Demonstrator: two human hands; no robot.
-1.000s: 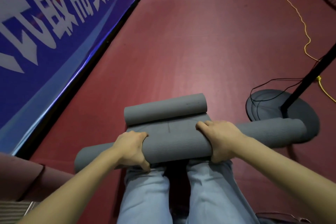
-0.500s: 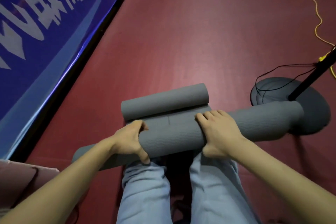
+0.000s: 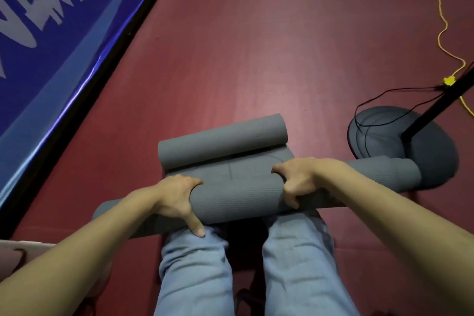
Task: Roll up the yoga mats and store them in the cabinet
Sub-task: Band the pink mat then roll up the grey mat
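Fingers now curled tighter, both hands, left (image 3: 177,194), right (image 3: 298,179), gripping grey mat roll (image 3: 236,199)

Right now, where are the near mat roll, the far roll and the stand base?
near mat roll (image 3: 236,200): head view, middle of roll between hands.
far roll (image 3: 221,142): head view, mid-length.
stand base (image 3: 433,159): head view, bare disc right of pole.

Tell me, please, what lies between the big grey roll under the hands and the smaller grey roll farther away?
In the head view, a short flat stretch of grey mat with faint dark lines lies between the big roll and the smaller roll; nothing else shows there.
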